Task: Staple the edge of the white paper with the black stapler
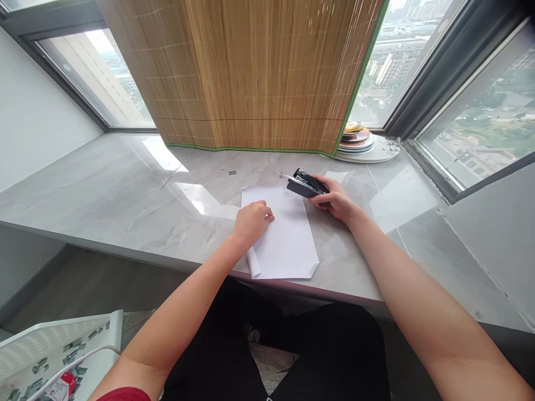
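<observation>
A stack of white paper [288, 245] lies on the grey marble sill [125, 195], its near edge hanging slightly over the front. My left hand [252, 220] rests on the sheet's left side with the fingers curled into a loose fist, pressing the paper down. My right hand [334, 199] grips a black stapler [304, 183] at the paper's far right corner; the stapler's metal jaw points left over the sheet's top edge.
A small strip of staples [232, 173] lies on the sill behind the paper. Stacked plates [360, 142] sit at the back right by the window. A bamboo blind [259, 72] hangs behind. A white perforated basket [54, 351] stands at lower left.
</observation>
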`<state>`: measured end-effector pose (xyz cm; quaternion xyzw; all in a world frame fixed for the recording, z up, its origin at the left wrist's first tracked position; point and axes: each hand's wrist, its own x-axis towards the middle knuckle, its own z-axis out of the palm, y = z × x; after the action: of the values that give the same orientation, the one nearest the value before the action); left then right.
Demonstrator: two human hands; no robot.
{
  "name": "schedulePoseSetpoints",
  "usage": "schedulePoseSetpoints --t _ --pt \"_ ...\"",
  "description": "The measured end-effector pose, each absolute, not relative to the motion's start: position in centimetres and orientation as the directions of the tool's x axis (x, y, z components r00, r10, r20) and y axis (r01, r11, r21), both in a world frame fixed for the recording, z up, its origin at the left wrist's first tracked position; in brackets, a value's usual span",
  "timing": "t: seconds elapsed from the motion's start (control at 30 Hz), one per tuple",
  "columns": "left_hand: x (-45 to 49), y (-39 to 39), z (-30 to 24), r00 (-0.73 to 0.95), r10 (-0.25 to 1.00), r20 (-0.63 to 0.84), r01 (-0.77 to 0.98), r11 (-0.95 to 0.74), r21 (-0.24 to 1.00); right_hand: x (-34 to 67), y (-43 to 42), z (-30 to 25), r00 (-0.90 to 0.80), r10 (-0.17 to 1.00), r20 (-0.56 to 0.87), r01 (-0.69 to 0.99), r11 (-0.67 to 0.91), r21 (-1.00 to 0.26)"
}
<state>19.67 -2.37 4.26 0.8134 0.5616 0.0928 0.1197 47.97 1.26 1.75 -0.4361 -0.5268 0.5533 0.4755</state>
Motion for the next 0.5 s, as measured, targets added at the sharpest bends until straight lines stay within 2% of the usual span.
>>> schedulePoseSetpoints --t 0.37,0.5 --pt "21.5 -3.3 2.8 0.391 0.92 -0.032 0.914 -0.383 0.136 47.8 1.3 1.9 -0.13 0.991 0.023 -0.09 0.012 -0.996" --pt "20.3 -3.0 3.5 0.352 0.935 0.036 0.913 -0.352 0.206 48.0 1.5 1.8 -0.08 0.994 0.071 -0.118 0.061 -0.991"
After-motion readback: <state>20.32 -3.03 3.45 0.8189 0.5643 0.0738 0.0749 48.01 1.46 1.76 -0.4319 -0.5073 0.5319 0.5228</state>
